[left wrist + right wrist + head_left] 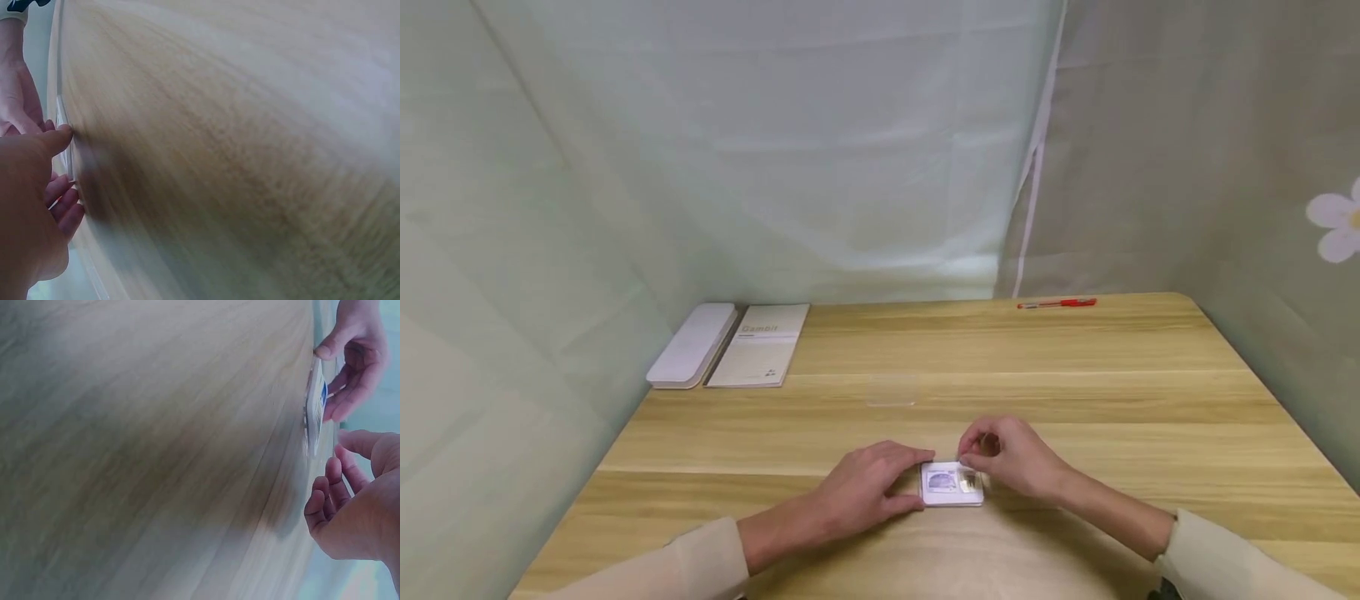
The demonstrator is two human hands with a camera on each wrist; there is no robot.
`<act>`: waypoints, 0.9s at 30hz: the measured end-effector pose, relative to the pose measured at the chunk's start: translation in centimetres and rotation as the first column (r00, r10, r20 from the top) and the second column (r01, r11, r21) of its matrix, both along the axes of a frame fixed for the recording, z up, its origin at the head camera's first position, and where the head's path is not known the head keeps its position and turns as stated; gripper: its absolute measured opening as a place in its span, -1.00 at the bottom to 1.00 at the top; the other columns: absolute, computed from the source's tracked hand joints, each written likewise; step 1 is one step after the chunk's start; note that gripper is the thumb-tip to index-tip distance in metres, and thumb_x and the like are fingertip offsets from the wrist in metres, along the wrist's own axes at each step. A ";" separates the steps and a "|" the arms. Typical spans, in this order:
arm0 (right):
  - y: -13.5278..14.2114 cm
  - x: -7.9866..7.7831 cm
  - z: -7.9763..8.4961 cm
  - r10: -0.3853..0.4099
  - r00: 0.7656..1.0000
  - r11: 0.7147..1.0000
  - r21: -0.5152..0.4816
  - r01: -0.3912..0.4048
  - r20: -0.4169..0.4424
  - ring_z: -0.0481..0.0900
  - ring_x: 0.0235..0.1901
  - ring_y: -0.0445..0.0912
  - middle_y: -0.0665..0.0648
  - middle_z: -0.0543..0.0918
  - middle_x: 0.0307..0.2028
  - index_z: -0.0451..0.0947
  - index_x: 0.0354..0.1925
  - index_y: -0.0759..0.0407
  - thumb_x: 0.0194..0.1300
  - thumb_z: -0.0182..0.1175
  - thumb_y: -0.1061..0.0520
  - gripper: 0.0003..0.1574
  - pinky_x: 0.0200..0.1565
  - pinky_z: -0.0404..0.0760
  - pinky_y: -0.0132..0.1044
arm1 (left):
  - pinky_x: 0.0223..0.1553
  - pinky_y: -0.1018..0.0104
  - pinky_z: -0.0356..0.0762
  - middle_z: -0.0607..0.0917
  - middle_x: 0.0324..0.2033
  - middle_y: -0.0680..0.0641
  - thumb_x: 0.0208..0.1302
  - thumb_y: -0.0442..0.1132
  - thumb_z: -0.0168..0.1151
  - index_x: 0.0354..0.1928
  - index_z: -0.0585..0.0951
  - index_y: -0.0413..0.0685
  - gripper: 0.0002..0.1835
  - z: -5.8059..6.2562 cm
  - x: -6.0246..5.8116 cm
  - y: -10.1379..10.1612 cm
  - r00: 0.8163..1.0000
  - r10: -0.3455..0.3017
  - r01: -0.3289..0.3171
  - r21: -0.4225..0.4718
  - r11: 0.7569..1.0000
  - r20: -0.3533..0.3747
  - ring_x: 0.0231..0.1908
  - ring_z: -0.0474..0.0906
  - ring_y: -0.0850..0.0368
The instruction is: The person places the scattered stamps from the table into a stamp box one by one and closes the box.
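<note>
Away from the bench [1075,375] back edge, left hand [872,479] smartly grips a likely light, stiff case [951,499] by its edges; can't tell right hand's grip [1013,458].

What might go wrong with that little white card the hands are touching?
The white card might slide or turn if the left hand, with its thumb and finger at the edges, lets go. The right hand has its fingertips at the far right corner, so it might bump the blue picture nearby. The clear rectangle farther back is hard to see on the wood-grain tabletop, so someone may knock it by accident.
</note>
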State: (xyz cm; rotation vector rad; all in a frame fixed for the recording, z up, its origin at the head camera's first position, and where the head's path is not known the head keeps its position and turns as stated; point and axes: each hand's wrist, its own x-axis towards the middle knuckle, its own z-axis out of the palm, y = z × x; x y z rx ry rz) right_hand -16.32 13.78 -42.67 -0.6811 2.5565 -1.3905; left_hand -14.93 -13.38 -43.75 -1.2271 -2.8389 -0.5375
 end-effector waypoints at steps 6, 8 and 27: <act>-0.1 -0.5 0.3 -0.009 0.999 1.000 0.012 0.009 -0.038 0.55 -0.36 -0.13 -0.05 0.64 -0.38 0.72 -0.23 0.16 0.30 0.46 0.31 -0.89 -0.36 0.55 -0.41 | 0.30 0.13 0.57 0.70 0.26 -0.01 0.35 0.06 0.48 0.43 0.55 -0.01 -0.31 0.2 0.1 -0.2 1.000 -0.001 0.001 -0.001 1.000 0.010 0.25 0.61 0.11; -0.2 -0.8 0.3 -0.011 0.998 1.000 0.022 0.012 -0.065 0.56 -0.35 -0.14 -0.05 0.66 -0.37 0.72 -0.22 0.18 0.31 0.45 0.32 -0.89 -0.35 0.58 -0.39 | 0.31 0.13 0.57 0.69 0.27 -0.01 0.36 0.06 0.48 0.44 0.54 -0.01 -0.31 0.2 0.0 -0.1 1.000 -0.007 0.007 0.004 1.000 0.013 0.26 0.61 0.11; -1.9 -2.7 0.3 -0.062 0.989 0.992 0.104 0.077 -0.136 0.47 0.39 0.30 0.34 0.54 0.39 0.46 0.43 0.31 0.28 0.51 0.25 -0.19 0.35 0.46 0.30 | 0.33 -0.01 0.56 0.67 0.30 -0.08 0.33 -0.03 0.52 0.42 0.56 -0.08 -0.33 3.6 -3.1 -2.6 0.998 0.053 -0.050 0.076 0.996 -0.038 0.29 0.61 -0.03</act>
